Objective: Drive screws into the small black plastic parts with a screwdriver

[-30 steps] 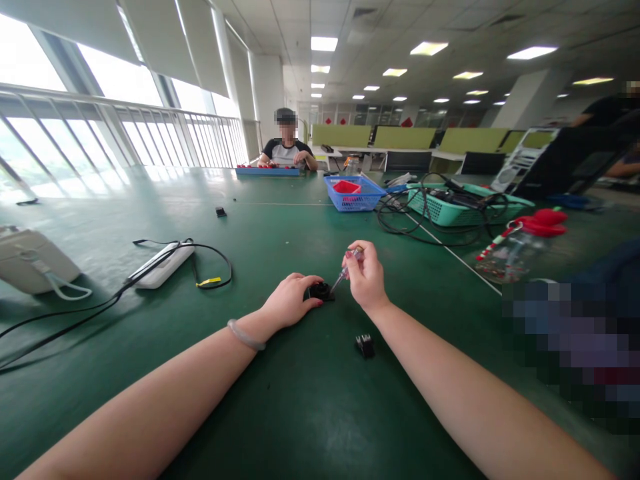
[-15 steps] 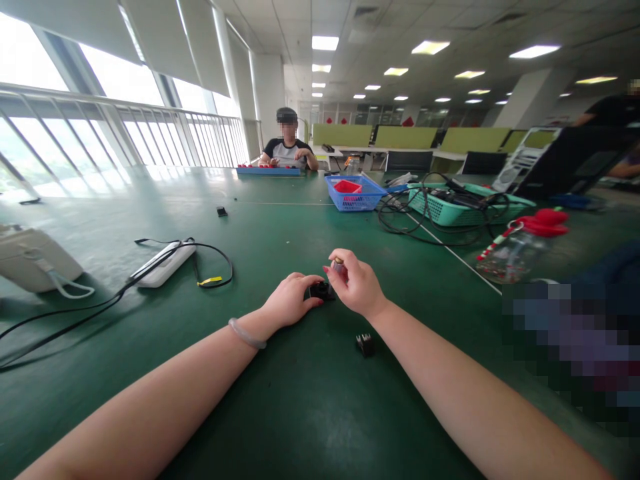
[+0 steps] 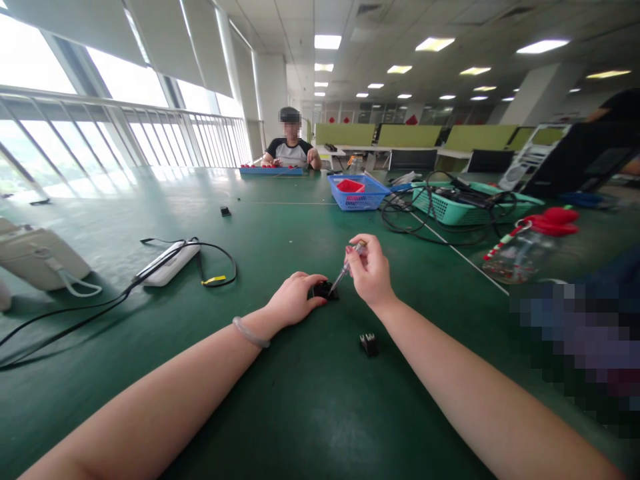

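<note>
My left hand (image 3: 299, 298) rests on the table, thumb and fingers closed around a small black part (image 3: 326, 291) that lies on the green surface. My right hand (image 3: 369, 272) grips a small screwdriver (image 3: 343, 272) with a clear handle, held at a slant. Its tip points down and left and meets the black part; whether it sits in a screw is too small to tell. Nearer to me, below my right wrist, lies a separate black block (image 3: 369, 345) with metal prongs on top.
On the left are a white power bank (image 3: 171, 264) with black cables and a beige case (image 3: 40, 257). A blue basket (image 3: 359, 198), a green basket (image 3: 463, 208) and a red-lidded bottle (image 3: 523, 257) stand right. Another person (image 3: 291, 152) sits across the table (image 3: 280, 413).
My right hand has tilted and moved slightly right and up, bringing the screwdriver's shaft into view. My left hand stays on the black part. The whole view has shifted a little.
</note>
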Demonstrator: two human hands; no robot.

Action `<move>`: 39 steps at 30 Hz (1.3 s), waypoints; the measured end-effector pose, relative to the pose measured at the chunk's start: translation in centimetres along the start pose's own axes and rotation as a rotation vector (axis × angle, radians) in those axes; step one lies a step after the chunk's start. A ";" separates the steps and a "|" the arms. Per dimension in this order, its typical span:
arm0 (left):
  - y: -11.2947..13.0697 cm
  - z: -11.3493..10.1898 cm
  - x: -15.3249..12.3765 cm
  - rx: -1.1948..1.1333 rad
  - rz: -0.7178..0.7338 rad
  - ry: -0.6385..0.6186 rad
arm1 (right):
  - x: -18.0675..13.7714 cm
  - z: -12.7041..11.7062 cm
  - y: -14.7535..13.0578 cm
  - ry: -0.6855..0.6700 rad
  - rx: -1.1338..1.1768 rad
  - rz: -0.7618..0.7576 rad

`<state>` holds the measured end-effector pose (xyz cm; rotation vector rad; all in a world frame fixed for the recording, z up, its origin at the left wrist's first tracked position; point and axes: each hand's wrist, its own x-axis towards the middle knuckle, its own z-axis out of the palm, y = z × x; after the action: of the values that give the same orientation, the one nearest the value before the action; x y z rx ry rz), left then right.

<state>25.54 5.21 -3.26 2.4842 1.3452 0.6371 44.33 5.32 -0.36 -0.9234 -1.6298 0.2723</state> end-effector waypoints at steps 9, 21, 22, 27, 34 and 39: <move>-0.3 0.2 0.1 0.008 0.012 0.032 | -1.0 0.3 -1.2 -0.221 0.019 -0.222; -0.1 0.1 0.0 0.017 0.024 0.037 | -0.3 1.0 -0.7 -0.274 0.164 0.031; -0.1 0.0 0.0 0.016 0.022 0.036 | -0.2 1.0 -0.5 -0.262 0.204 0.069; 0.0 -0.1 0.0 0.023 0.040 0.039 | -0.1 0.9 -1.2 -0.176 0.236 0.047; -0.4 0.4 0.1 0.048 0.074 0.073 | -0.8 0.5 -3.0 -0.269 -0.066 -0.258; -1.3 1.3 0.3 0.117 0.143 0.070 | -1.3 1.1 -3.5 -0.517 -0.196 -0.461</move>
<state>25.32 6.16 -4.89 2.6948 1.2715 0.7010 41.85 2.49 0.53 -0.6176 -2.3268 0.0273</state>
